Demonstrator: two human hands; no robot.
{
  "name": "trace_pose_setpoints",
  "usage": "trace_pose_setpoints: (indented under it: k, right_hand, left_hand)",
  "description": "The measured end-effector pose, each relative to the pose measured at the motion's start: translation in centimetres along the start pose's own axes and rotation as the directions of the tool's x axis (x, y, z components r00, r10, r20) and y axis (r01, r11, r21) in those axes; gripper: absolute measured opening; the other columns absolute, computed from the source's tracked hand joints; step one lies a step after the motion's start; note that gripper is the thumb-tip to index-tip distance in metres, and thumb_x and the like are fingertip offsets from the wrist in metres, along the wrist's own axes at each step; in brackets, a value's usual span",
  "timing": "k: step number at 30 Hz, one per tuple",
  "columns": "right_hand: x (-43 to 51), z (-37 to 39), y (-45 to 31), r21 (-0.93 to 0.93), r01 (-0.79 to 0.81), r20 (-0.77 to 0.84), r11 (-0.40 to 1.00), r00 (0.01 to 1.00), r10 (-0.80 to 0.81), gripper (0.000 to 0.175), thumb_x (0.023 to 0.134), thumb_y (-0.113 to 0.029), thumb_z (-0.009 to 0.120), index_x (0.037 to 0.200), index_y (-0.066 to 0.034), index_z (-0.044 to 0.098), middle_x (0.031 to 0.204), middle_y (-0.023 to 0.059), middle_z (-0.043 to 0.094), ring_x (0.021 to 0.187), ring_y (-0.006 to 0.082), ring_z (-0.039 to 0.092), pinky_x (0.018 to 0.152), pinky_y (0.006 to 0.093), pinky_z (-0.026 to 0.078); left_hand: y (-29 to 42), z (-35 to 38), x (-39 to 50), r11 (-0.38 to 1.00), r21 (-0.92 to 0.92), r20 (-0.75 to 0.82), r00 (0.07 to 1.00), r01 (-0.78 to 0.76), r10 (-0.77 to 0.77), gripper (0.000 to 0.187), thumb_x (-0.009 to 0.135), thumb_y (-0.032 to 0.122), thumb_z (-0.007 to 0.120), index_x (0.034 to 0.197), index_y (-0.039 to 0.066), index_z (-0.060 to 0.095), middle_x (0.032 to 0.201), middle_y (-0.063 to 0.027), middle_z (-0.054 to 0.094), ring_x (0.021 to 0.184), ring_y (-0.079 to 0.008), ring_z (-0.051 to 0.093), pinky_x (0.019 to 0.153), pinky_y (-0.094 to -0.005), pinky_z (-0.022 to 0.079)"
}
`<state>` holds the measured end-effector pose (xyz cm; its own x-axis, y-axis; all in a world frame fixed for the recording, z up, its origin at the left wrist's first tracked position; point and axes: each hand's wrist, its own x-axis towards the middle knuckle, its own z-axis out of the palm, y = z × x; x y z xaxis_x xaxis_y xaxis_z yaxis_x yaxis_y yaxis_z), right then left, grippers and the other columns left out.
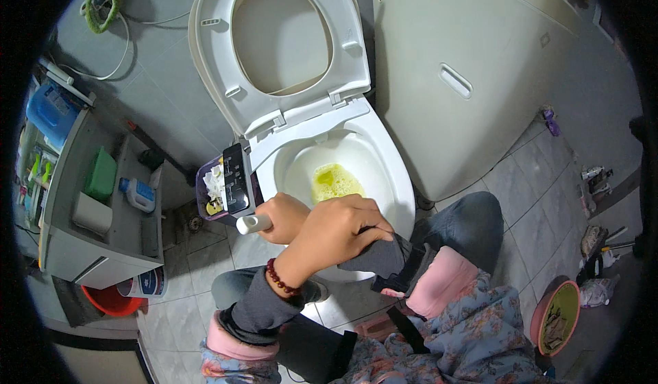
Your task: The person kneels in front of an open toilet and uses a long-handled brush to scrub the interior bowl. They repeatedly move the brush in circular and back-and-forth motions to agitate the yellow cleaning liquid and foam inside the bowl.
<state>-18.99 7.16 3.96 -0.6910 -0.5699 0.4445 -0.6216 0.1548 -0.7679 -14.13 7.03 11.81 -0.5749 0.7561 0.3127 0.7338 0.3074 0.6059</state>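
Note:
My left hand point(342, 227), with a dark red bead bracelet at its wrist, crosses over my right forearm and pinches the dark grey sleeve point(378, 255) there. Below it, my right hand point(284, 218) is closed around a white plastic handle point(254, 224); its far end is hidden. Both hands are above the front of a white toilet bowl point(396, 178). Yellow-green foamy liquid point(334, 182) lies in the bottom of the bowl. The toilet seat point(347, 70) and lid are raised.
Left of the toilet are a control panel point(235, 178), a purple waste bin point(201, 199) with paper and a grey shelf unit point(123, 255) holding a blue-capped bottle point(138, 195). A red basin point(110, 301) is below. A large cream appliance point(437, 127) stands right, a pink-green basin point(540, 322) lower right.

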Motion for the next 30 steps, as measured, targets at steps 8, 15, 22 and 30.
trace_pose_setpoints:
  k: [8, 15, 22, 30]
  right_hand:
    - [0.0, 1.0, -0.3, -0.024, -0.183, -0.05, 0.983, 0.982, 0.182, 0.01, 0.065, -0.015, 0.067, 0.064, -0.005, 0.063, 0.064, 0.0177, 0.061, 0.062, 0.039, 0.06, 0.055, 0.0416, 0.047]
    - [-0.2, 0.7, -0.2, 0.001, -0.088, -0.034, 0.996, 0.996, 0.088, 0.008, 0.064, -0.015, 0.065, 0.064, -0.0063, 0.064, 0.065, 0.0169, 0.061, 0.064, 0.039, 0.06, 0.055, 0.0413, 0.049]
    - [-0.6, 2.3, -0.5, -0.113, -0.065, 0.187, 0.991, 0.979, 0.086, 0.015, 0.065, -0.02, 0.068, 0.07, -0.0056, 0.068, 0.072, 0.0201, 0.064, 0.072, 0.0388, 0.063, 0.066, 0.0455, 0.052]
    - [-0.8, 2.2, -0.2, -0.12, -0.075, 0.1, 0.99, 0.991, 0.087, 0.015, 0.064, -0.021, 0.067, 0.069, -0.0068, 0.068, 0.07, 0.0198, 0.064, 0.07, 0.0386, 0.063, 0.068, 0.0453, 0.052]
  left_hand:
    - [-1.0, -0.8, -0.8, 0.972, -0.16, 0.101, 0.982, 0.172, -0.157, 0.027, 0.087, 0.023, 0.066, 0.102, 0.0, 0.067, 0.088, -0.0109, 0.068, 0.085, -0.025, 0.063, 0.077, -0.032, 0.048]
    - [-1.9, 0.3, 0.1, 0.974, -0.17, 0.249, 0.962, 0.153, -0.108, 0.021, 0.087, 0.022, 0.065, 0.096, 0.003, 0.069, 0.085, -0.0142, 0.066, 0.075, -0.0283, 0.061, 0.07, -0.0335, 0.048]
    - [-0.1, 2.6, 2.2, 0.964, 0.244, -0.092, 0.987, -0.11, 0.135, 0.021, 0.086, 0.023, 0.06, 0.079, 0.004, 0.063, 0.077, -0.0116, 0.062, 0.066, -0.0307, 0.062, 0.056, -0.0392, 0.048]
    - [-0.8, 3.2, 3.4, 0.983, 0.17, -0.235, 0.966, -0.066, 0.106, 0.018, 0.087, 0.023, 0.06, 0.081, 0.007, 0.066, 0.075, -0.0085, 0.063, 0.067, -0.0303, 0.062, 0.057, -0.0375, 0.048]
